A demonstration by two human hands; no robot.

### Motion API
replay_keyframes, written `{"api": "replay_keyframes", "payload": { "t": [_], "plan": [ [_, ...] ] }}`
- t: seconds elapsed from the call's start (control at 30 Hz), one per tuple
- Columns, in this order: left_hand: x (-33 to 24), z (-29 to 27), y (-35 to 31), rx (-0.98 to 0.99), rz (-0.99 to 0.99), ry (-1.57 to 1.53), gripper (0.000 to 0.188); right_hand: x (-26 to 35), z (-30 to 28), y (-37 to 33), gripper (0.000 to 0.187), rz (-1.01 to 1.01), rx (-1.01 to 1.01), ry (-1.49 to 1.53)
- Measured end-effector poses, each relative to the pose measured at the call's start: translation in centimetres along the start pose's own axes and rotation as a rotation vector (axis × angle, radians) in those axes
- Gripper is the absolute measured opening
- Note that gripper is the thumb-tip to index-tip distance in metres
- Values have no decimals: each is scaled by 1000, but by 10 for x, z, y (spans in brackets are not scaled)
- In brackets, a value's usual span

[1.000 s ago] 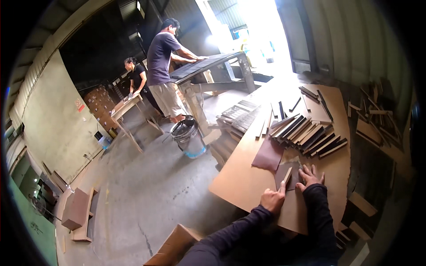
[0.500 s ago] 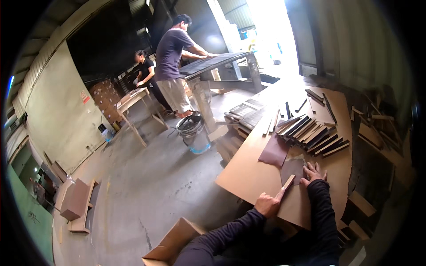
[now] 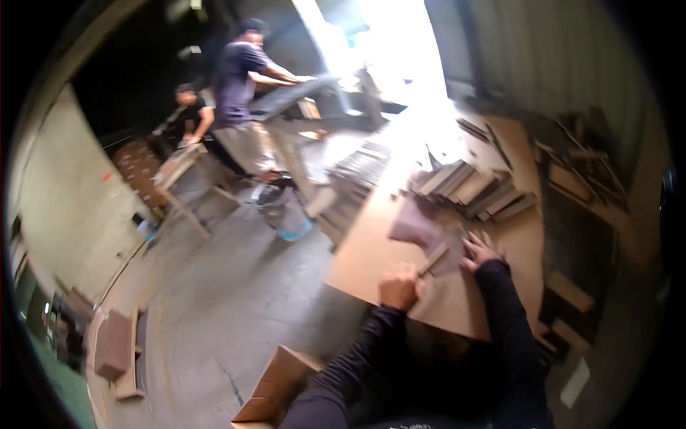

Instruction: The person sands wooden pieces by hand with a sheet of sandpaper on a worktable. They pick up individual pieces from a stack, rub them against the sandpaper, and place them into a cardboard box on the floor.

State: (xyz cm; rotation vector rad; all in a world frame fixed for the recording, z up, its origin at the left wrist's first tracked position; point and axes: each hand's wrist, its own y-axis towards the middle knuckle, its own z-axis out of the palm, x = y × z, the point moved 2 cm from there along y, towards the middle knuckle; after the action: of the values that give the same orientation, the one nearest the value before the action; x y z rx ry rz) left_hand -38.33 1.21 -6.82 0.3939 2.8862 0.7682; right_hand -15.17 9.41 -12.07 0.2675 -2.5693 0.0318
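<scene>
Atop the tan board (image 3: 361, 268), just short of the piled strips (image 3: 471, 187), working at a small dark sheet (image 3: 452, 260). Laying the right hand (image 3: 483, 250) spread at the sheet's right edge, apparently grasping nothing. Clenching the left hand (image 3: 400, 287) around a wooden stick (image 3: 434, 259), pointing it over the sheet, with contact unconfirmed. Apparently applying stick to sheet; probably calling next for steady bracing.

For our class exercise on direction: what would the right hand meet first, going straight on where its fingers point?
Probably the row of wooden strips beyond the right hand, though blur leaves depth unclear.
</scene>
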Motion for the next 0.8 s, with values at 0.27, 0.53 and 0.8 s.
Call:
{"api": "replay_keyframes", "payload": {
  "t": [0.27,0.53,0.8],
  "plan": [
    [2,11,5,252,88,98,45,40,-8,-13,64,118,96,-98],
    [1,30,29,272,140,62,35,36,9,-4,62,38,42,-7],
    [-2,39,11,132,98,32,42,43,-10,-12,63,128,50,-75]
  ]
}}
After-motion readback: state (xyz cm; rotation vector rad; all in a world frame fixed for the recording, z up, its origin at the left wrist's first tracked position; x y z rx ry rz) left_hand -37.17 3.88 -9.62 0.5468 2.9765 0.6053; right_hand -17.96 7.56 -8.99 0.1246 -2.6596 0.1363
